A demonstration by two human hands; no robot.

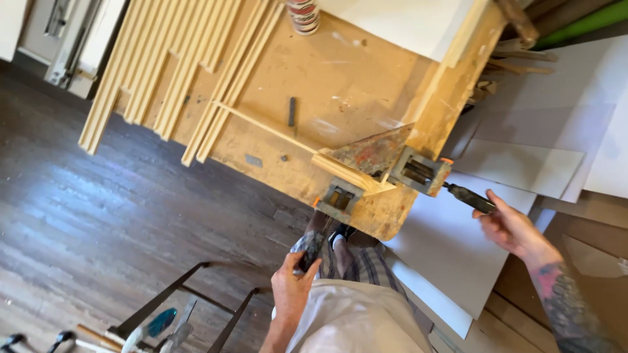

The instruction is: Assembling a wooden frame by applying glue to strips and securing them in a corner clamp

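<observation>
The left hand (291, 287) is low in the picture, at about 6 o'clock. Its fingers (307, 269) are curled tight around a dark handle (310, 250). The handle points up toward one end of a metal corner clamp (373, 171), which sits on the near corner of the wooden surface (327, 85).

The right hand (513, 229) is at about 4 o'clock. Its fingers (489, 219) are partly closed around the end of the other handle (470, 197), a dark one that sticks out from the clamp's right side. The thumb is on top and the other fingers curl under it, so the hand grips this handle too.

The clamp is rusty, with a flat three-cornered plate in the middle and two boxy ends with orange tips. It holds two thin pale wood strips (340, 171) that meet at a corner.

At 11 o'clock many long pale wood sticks (176, 65) lie side by side on the surface. A red and white can (303, 14) stands at 12 o'clock. White boards (523, 163) lie at 3 o'clock, below the surface. The dark wood floor (98, 216) is at 9 o'clock.
</observation>
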